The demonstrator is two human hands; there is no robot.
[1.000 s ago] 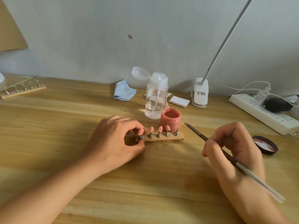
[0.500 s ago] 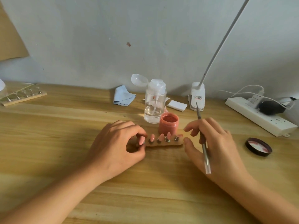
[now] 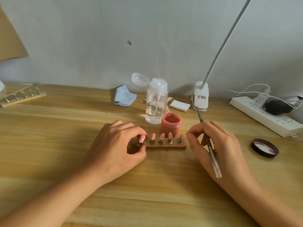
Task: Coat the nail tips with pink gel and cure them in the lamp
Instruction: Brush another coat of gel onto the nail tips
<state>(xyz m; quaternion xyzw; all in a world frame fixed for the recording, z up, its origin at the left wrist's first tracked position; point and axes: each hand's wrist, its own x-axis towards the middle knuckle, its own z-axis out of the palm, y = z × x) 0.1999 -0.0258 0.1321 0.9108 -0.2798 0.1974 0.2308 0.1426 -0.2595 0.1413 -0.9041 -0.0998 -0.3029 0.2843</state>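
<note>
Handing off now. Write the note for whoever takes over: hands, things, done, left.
Left hand pinches the left end of the wooden strip of metal stands.
Right hand holds the thin clear-handled brush, fingertips by the strip's right end.
Open pink gel jar behind the strip; white clip-on lamp farther back.
Done: four pink nail tips coated.
Left: rightmost stand unclear; curing.

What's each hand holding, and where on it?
Left hand pinches the nail-tip holder at its left end. Right hand holds the brush mid-handle.
</note>
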